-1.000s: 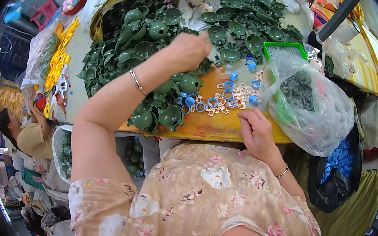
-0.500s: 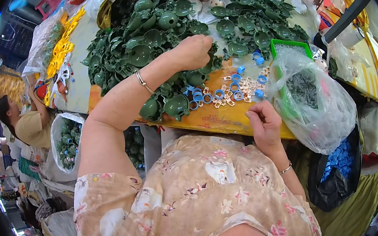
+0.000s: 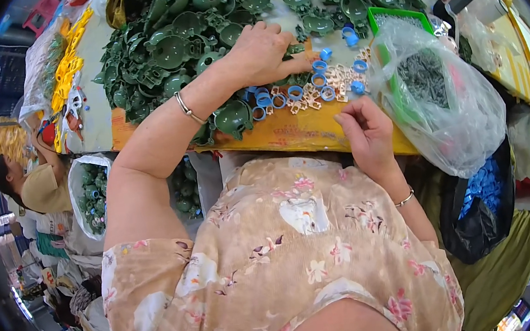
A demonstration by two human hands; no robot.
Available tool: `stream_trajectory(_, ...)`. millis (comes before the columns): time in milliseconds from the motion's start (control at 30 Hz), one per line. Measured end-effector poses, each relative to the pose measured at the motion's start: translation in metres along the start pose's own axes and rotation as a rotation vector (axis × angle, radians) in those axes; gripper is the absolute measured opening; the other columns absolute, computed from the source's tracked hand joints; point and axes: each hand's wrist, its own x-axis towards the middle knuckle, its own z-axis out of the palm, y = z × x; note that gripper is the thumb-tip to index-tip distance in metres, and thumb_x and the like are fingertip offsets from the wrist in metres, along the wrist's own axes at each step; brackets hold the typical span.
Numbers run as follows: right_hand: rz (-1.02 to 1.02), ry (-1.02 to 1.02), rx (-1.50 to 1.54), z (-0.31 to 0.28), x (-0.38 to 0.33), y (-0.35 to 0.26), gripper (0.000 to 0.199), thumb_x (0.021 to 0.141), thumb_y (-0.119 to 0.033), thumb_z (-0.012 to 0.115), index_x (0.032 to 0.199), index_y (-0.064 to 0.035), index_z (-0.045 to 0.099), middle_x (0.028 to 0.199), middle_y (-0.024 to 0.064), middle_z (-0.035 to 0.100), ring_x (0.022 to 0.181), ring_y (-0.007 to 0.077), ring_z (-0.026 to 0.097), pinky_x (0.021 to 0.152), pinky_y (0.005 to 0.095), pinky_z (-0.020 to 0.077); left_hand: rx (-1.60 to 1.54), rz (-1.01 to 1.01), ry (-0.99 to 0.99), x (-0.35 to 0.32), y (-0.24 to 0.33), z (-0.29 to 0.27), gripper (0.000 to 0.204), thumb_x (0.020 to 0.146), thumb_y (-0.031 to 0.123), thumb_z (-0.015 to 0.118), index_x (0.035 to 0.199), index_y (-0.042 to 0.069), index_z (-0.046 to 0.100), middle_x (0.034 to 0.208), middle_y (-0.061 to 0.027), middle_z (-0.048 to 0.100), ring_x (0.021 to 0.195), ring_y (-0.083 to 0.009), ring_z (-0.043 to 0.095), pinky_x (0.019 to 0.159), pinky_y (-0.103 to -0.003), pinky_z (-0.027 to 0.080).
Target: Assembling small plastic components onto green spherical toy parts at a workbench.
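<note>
Blue plastic rings [image 3: 296, 92] and pale small parts [image 3: 340, 80] lay scattered on the yellow table [image 3: 287, 134]. Her left hand [image 3: 263, 52] rested palm down, fingers loosely spread, fingertips touching the rings beside the green moulded pieces [image 3: 175, 46]. Her right hand [image 3: 368, 132] sat at the table's edge with fingers pinched together; whether it held anything could not be told.

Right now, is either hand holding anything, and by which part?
Cannot tell for sure. Left hand rests fingers-down on the blue rings, with no clear grasp. Right hand has fingertips pinched together at the table edge; anything between them is too small to see.
</note>
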Motion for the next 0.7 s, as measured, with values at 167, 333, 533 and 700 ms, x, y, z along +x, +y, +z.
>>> stream_trajectory(167, -0.008, 0.064, 0.035, -0.002, 0.000, 0.003, 0.008, 0.087, 0.002, 0.066, 0.087, -0.0006, 0.059, 0.069, -0.0020, 0.051, 0.061, 0.0049, 0.045, 0.054, 0.0209, 0.0382, -0.182, -0.077, -0.027, 0.002, -0.014, 0.010, 0.035, 0.093, 0.036, 0.057, 0.095, 0.001, 0.061, 0.093, -0.0189, 0.064, 0.080, -0.0386, 0.062, 0.071, -0.046, 0.050)
stream_trajectory(333, 0.035, 0.121, 0.144, -0.001, 0.005, 0.003, 0.005, 0.088, 0.002, 0.066, 0.090, -0.0001, 0.061, 0.070, -0.0047, 0.052, 0.062, 0.0025, 0.043, 0.055, 0.0195, 0.0368, -0.024, -0.014, 0.155, 0.006, -0.012, -0.009, 0.034, 0.088, 0.030, 0.064, 0.109, 0.003, 0.059, 0.096, -0.0170, 0.060, 0.090, -0.0361, 0.061, 0.075, -0.044, 0.050)
stream_trajectory(533, 0.062, 0.063, 0.132, 0.002, 0.002, 0.004, 0.004, 0.089, 0.002, 0.065, 0.091, 0.0003, 0.062, 0.073, -0.0049, 0.054, 0.063, 0.0016, 0.045, 0.056, 0.0182, 0.0373, 0.020, 0.020, -0.129, -0.010, -0.001, -0.007, 0.041, 0.079, 0.023, 0.067, 0.113, 0.002, 0.059, 0.100, -0.0171, 0.060, 0.094, -0.0347, 0.061, 0.080, -0.045, 0.049)
stream_trajectory(700, 0.111, 0.043, 0.166, 0.001, 0.001, 0.002, 0.006, 0.089, 0.004, 0.063, 0.094, 0.0010, 0.063, 0.078, -0.0034, 0.056, 0.066, 0.0015, 0.047, 0.057, 0.0180, 0.0392, 0.000, -0.075, -0.273, -0.003, -0.003, -0.008, 0.041, 0.078, 0.022, 0.067, 0.112, 0.000, 0.059, 0.095, -0.0180, 0.062, 0.089, -0.0366, 0.062, 0.076, -0.045, 0.051)
